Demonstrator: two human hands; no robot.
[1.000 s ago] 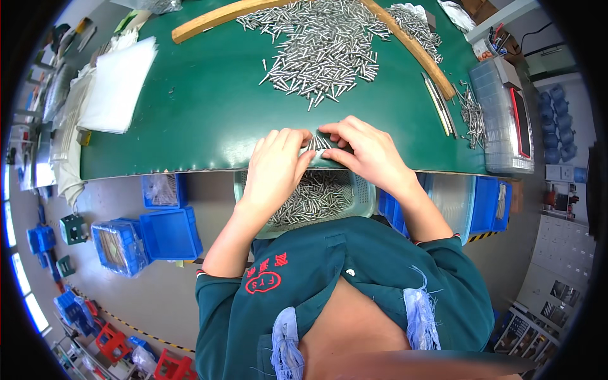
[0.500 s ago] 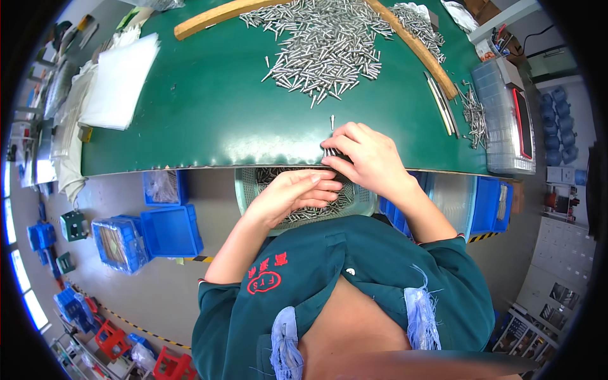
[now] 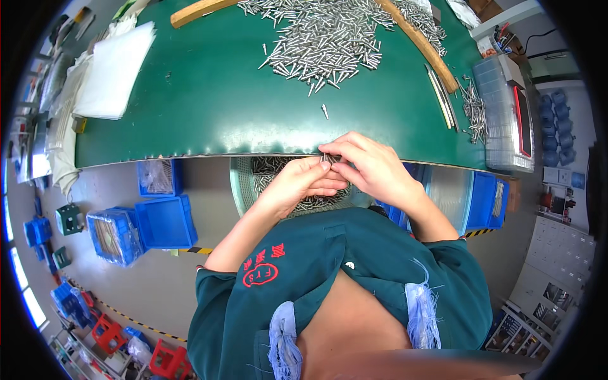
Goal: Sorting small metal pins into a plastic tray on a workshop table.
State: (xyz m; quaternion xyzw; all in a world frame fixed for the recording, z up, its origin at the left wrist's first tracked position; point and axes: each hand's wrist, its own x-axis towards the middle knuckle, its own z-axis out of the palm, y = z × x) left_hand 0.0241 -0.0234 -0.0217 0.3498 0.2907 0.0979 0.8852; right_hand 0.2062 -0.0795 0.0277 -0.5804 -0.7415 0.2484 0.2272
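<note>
Over the table's front edge my two hands meet around a small bunch of silver metal pins (image 3: 327,158). My right hand (image 3: 373,170) grips them between thumb and bent fingers. From the other side, my left hand (image 3: 303,182) has its thumb against the bunch and its fingers curled beneath; part of the bunch is hidden by the fingers. Below the hands is a pale green plastic basket (image 3: 238,190) with many similar pins in it. One loose pin (image 3: 325,111) lies on the green tabletop (image 3: 209,107) ahead of my hands, short of a large heap of pins (image 3: 329,44).
Wooden bars (image 3: 421,47) flank the heap. Toward the right lie thin rods (image 3: 441,98), a smaller pile of pins (image 3: 472,111) and a clear plastic case (image 3: 500,120). White sheets (image 3: 117,73) rest at the left. Blue bins (image 3: 166,223) stand on the floor below.
My right hand has drawn the pins back from the tabletop to its edge. My left hand has come up, and its thumb now meets them. The view has shifted slightly.
</note>
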